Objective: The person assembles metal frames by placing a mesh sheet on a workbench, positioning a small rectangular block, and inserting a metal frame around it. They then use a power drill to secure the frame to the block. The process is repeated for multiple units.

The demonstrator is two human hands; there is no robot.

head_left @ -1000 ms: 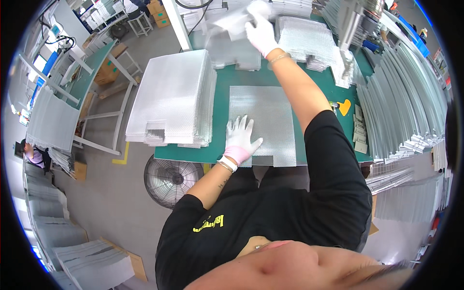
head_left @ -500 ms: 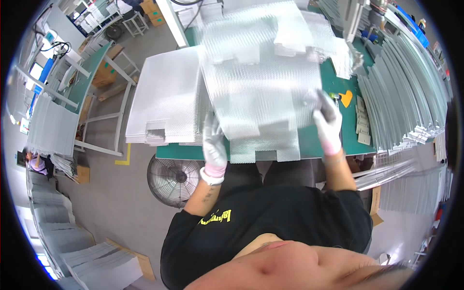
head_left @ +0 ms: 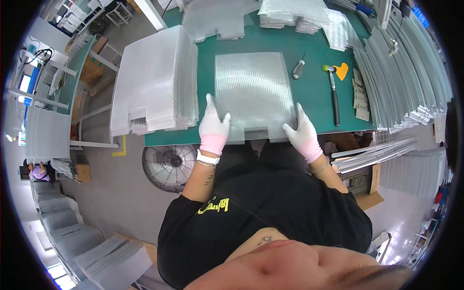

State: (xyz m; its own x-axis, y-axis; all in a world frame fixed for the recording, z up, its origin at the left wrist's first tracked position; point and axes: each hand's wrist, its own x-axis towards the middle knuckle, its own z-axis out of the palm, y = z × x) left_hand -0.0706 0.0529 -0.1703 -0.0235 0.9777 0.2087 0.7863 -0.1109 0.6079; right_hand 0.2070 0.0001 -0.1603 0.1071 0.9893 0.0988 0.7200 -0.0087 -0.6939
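Observation:
A silvery metal mesh sheet (head_left: 253, 92) with a notch in its near edge lies flat on the green tabletop (head_left: 208, 53) before me. At its left edge is my gloved left hand (head_left: 213, 123), fingers stretched out and thumb spread toward the mesh. My right hand (head_left: 303, 133), in a matching white glove with a pink cuff, stands at the right edge, its fingers also extended and thumb apart. Both hands flank the sheet's near corners without closing round it. To the left rises a tall stack of similar mesh sheets (head_left: 154, 77).
Right of the sheet lie a screwdriver (head_left: 298, 70), a hammer (head_left: 334, 96), an orange heart-shaped piece (head_left: 341, 71) and grey strips (head_left: 360, 96). Long white-edged panels (head_left: 406, 77) line the right side. More mesh pieces (head_left: 292, 14) lie at the back. A floor fan (head_left: 175, 162) stands below the table's left front.
The blurred mesh sheets held up between my hands are gone from the middle; one sheet now lies flat there. Both hands now rest beside it, and the screwdriver and hammer show.

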